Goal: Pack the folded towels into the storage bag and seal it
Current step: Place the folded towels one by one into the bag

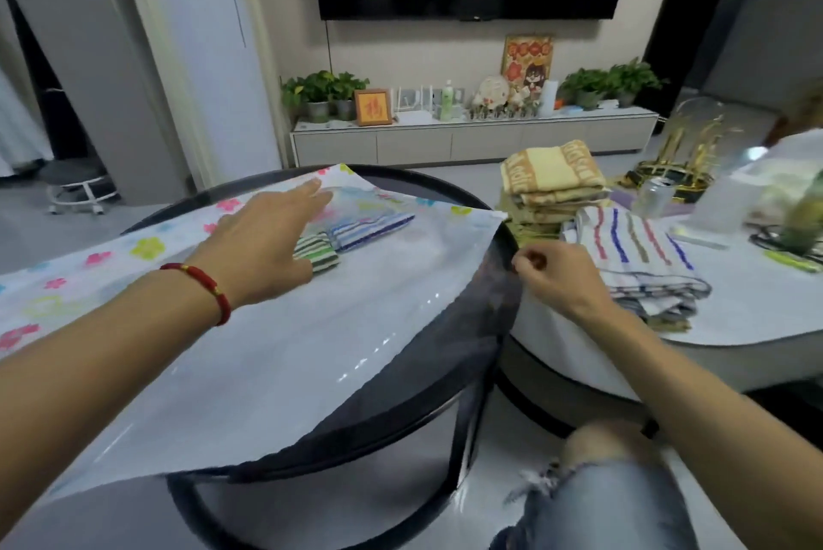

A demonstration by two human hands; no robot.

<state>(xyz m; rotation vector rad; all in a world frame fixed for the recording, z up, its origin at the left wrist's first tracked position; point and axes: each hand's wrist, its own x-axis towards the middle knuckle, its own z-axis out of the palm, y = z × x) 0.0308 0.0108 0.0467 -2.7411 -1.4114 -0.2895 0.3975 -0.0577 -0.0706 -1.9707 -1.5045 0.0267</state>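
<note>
A clear storage bag (276,340) with a flower print along its far edge lies flat across the round dark table (485,318). Inside it show a green striped folded towel (318,251) and a blue striped folded towel (369,226). My left hand (262,242) rests flat on the bag over these towels, fingers spread. My right hand (556,273) hovers at the table's right rim, just right of the bag's edge, fingers pinched together with nothing visible in them. A stack of yellow-tan folded towels (552,175) and a white towel with coloured stripes (637,246) sit on the white table (757,309) to the right.
On the white table stand a drink can (654,193), a gold wire stand (686,153) and some plastic bags (766,188). A TV cabinet (472,139) with plants lines the far wall. A stool (75,184) stands at the left. My knee (610,491) is at the bottom.
</note>
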